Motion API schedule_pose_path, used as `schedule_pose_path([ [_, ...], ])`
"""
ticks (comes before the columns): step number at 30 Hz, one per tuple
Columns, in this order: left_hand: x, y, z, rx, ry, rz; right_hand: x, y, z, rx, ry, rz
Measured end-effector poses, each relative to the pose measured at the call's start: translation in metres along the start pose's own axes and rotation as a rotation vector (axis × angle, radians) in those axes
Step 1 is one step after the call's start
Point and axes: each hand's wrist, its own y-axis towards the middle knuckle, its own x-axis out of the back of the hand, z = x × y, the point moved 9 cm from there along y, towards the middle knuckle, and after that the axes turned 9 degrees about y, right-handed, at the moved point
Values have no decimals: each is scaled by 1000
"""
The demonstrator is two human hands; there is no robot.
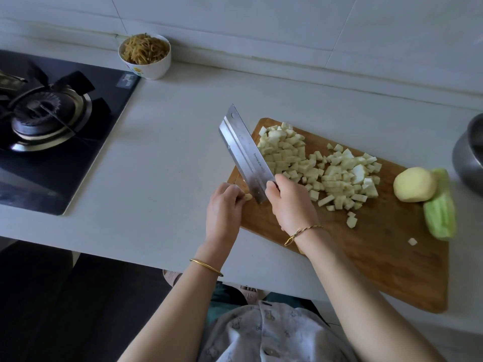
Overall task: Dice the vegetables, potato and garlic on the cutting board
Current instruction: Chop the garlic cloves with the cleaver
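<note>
This is a home kitchen: a black glass gas hob (52,131) is set into the pale table (162,158) against a tiled wall (261,35), and a wooden cutting board (379,257), a bowl of shredded food (145,57) and a metal pot (467,158) stand on it.

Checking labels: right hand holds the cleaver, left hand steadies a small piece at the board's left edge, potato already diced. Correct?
One error: the head view shows the potato whole and peeled at the cutting board's right end, beside the green vegetable. The rest holds: right hand grips the cleaver, left hand steadies a small piece at the board's left edge.
</note>
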Motion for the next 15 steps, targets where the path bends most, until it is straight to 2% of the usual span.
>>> schedule_pose_path([
  [15, 2, -1, -3, -56, 21, -49, -14, 6, 14, 35, -146, 111],
])
